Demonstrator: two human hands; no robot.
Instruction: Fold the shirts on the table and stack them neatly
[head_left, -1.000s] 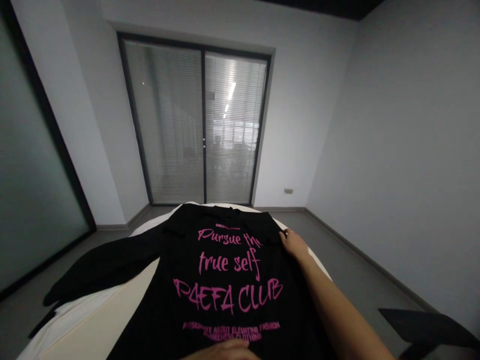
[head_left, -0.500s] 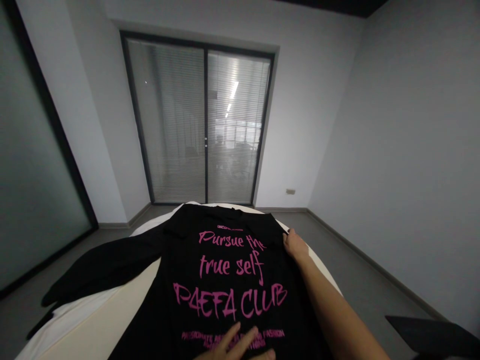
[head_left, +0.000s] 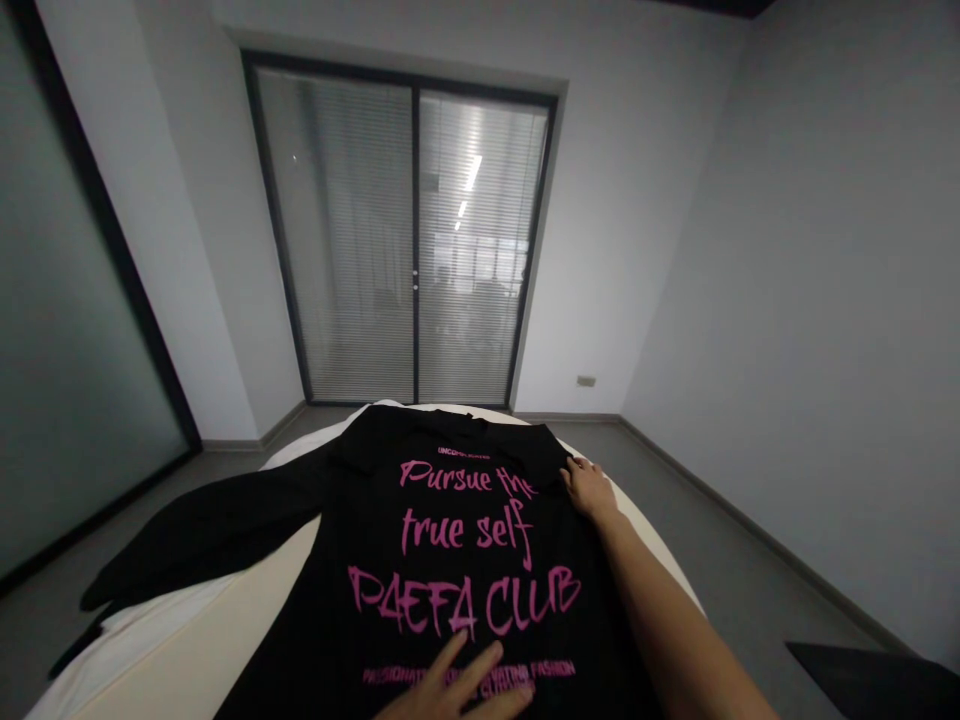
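A black T-shirt point(head_left: 450, 555) with pink lettering lies spread with its neckline at the far end. My left hand point(head_left: 454, 690) comes in from the bottom edge, fingers apart and flat on the lower print, covering some letters. At the shirt's right sleeve is my right hand point(head_left: 590, 488), its fingers bent and slightly apart on the fabric edge; no firm grip shows. Under the shirt is a pale round-edged table point(head_left: 289, 570). Left of the shirt, another black garment piece point(head_left: 210, 530) stretches over white cloth point(head_left: 157, 605).
Glass doors with blinds point(head_left: 412, 240) stand beyond the table. A dark flat object point(head_left: 870, 680) is at the lower right. Grey floor point(head_left: 660, 490) borders the table, with a plain wall point(head_left: 825, 300) on the right and a dark-framed glass panel point(head_left: 67, 330) on the left.
My left hand has slid slightly left and up over the lower print. My right hand's fingers have shifted at the sleeve and now look more spread. The view has tilted slightly.
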